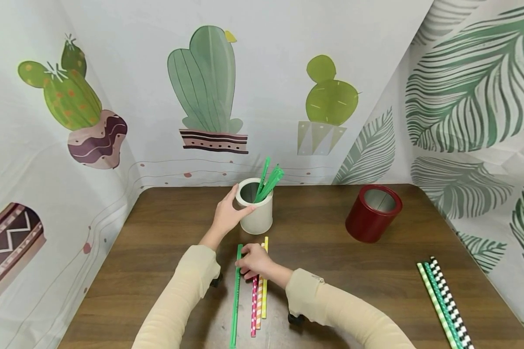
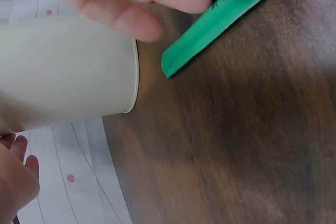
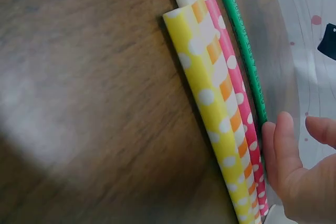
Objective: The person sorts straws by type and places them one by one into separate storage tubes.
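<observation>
Near the back edge of the table [image 1: 314, 218], grips the white can [image 1: 258, 220] by its rim with the left hand [image 1: 228, 215], a bunch of green straws [image 1: 270, 186] tilted inside. Reaches with the right hand [image 1: 255, 260], fingers parted, to the far end of a loose green straw [image 1: 235, 310] pointing toward the near edge — cannot tell whether firmly touching. Just right of it: pink [image 1: 254, 305], orange-striped [image 1: 259, 300] and yellow straws [image 1: 264, 291], side by side. By the back right corner, a red can [image 1: 367, 220]; along the right edge, three more straws [image 1: 443, 305] — pale striped, green, black-and-white.
</observation>
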Demonstrator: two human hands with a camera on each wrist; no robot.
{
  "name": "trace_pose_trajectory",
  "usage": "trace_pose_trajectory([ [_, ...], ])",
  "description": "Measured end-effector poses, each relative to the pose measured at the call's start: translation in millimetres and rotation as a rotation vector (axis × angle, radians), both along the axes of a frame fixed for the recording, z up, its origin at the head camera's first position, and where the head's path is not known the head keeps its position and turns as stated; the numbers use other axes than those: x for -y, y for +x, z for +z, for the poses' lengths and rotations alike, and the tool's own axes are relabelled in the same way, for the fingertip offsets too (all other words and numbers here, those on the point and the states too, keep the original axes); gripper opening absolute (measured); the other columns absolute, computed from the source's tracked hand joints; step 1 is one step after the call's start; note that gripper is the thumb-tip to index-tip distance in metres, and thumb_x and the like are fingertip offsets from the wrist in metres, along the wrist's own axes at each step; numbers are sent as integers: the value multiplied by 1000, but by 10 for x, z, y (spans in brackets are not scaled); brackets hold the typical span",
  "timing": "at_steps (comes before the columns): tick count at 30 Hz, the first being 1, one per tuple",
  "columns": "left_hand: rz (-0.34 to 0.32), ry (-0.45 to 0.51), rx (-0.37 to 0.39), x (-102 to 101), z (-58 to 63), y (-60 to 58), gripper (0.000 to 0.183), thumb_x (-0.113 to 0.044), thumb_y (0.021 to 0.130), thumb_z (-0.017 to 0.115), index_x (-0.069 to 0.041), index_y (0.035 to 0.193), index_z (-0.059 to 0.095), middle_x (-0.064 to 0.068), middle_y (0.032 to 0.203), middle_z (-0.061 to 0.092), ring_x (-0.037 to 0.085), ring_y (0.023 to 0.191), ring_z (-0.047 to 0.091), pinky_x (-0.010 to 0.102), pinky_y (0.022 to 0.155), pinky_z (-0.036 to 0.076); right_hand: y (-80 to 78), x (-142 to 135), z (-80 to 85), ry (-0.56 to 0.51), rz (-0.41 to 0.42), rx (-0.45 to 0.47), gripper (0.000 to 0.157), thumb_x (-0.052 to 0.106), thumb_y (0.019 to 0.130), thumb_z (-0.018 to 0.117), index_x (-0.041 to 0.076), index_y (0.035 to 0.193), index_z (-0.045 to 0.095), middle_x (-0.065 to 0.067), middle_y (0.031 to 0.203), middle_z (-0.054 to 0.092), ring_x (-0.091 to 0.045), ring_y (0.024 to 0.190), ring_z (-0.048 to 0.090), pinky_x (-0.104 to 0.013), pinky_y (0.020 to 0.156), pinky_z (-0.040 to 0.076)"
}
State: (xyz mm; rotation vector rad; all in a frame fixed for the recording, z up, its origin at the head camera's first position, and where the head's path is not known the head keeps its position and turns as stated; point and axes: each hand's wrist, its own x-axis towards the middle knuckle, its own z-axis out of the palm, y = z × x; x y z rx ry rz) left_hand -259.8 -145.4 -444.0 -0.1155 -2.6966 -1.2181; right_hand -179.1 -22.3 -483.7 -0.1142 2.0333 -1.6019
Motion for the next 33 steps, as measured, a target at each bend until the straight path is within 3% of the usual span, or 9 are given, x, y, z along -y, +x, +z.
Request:
trace_pose_trajectory([
  [7,-7,10,-8,-6,-6,-3,88,-51,69,67,-15,139,28,5,141,34,26,127,35,47,100,31,23,132,-68,99,-25,-73,44,0,73,66,-7,113,50,-15,63,60,-15,45,55,-30,42,49],
  [15,-53,47,40,76,13,-43,91,-56,67,66,-17,140,27,5,142,33,24,130,31,46,102,30,49,213,-136,247,9,-258,38,4,75,66,-4,110,54,-6,47,53,-11,36,49,-23,38,45],
  [22,-107,48,118,164,70,-91,91,-53,68,67,-21,141,23,3,144,29,24,132,27,46,103,28,58,240,-164,285,15,-317,38,5,75,67,-3,109,53,-3,47,53,-9,34,47,-21,37,43],
  [33,-139,5,133,201,97,-144,89,-48,71,67,-18,142,22,5,144,29,27,131,28,47,102,28,41,291,-169,447,33,-438,39,9,71,71,-2,105,55,-1,50,55,-6,29,44,-18,38,40],
])
